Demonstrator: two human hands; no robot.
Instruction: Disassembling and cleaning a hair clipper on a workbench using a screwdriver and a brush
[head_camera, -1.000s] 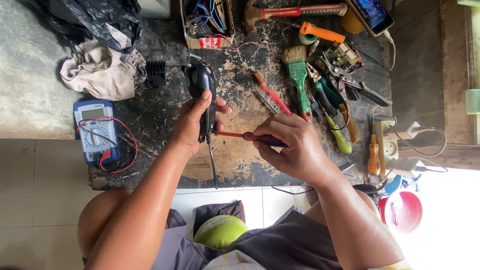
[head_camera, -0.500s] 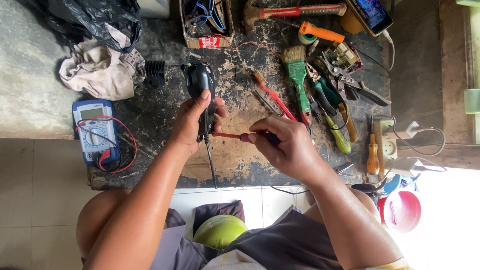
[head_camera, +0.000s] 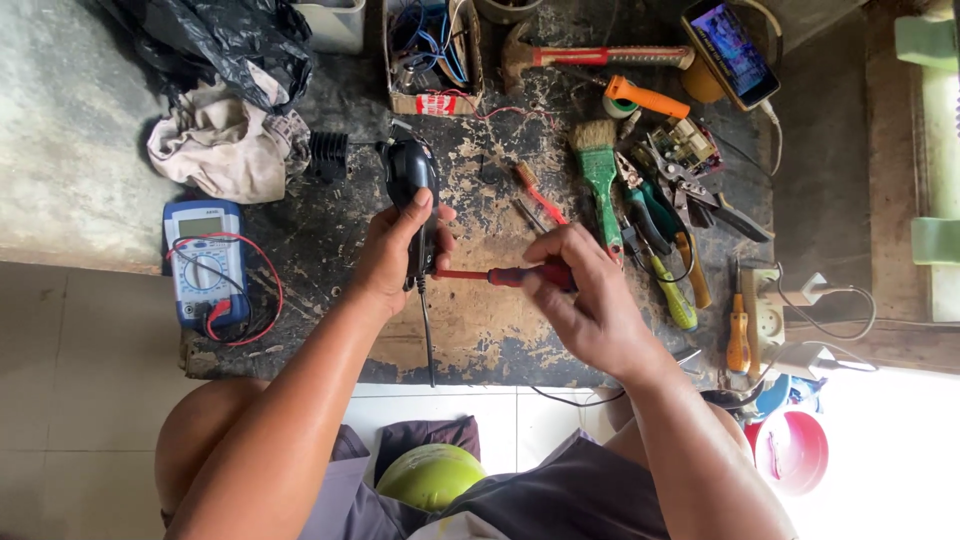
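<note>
Over the middle of the worn, paint-flaked dark counter (head_camera: 330, 250), the left hand (head_camera: 395, 250) has its grip wrapped tight around a black handheld electric clipper body (head_camera: 412, 185), thumb lying along the top of it, the thing held just above the surface with its thin black cord (head_camera: 428, 335) trailing down off the front edge. The right hand (head_camera: 590, 300) is closed on the dark handle of a red-shafted screwdriver (head_camera: 490, 275), fingers curled over it, and the shaft runs straight left so the tip meets the lower end of the clipper right beside the left fingers. So the clipper sits inside the left grip and the driver bridges the gap between both hands. Off to the left lies a blue digital multimeter with red and black leads (head_camera: 205, 260), and behind it a crumpled beige rag (head_camera: 225, 150) under a black plastic bag (head_camera: 220, 45). Up top there's a small cardboard box full of wires (head_camera: 432, 55) and a hammer with a red handle (head_camera: 590, 55). To the right: a green-handled paintbrush (head_camera: 600, 175), a pile of pliers and screwdrivers (head_camera: 670, 230), and a phone with a lit screen (head_camera: 733, 50). A pink plastic bowl (head_camera: 795, 450) sits down on the floor at lower right.
</note>
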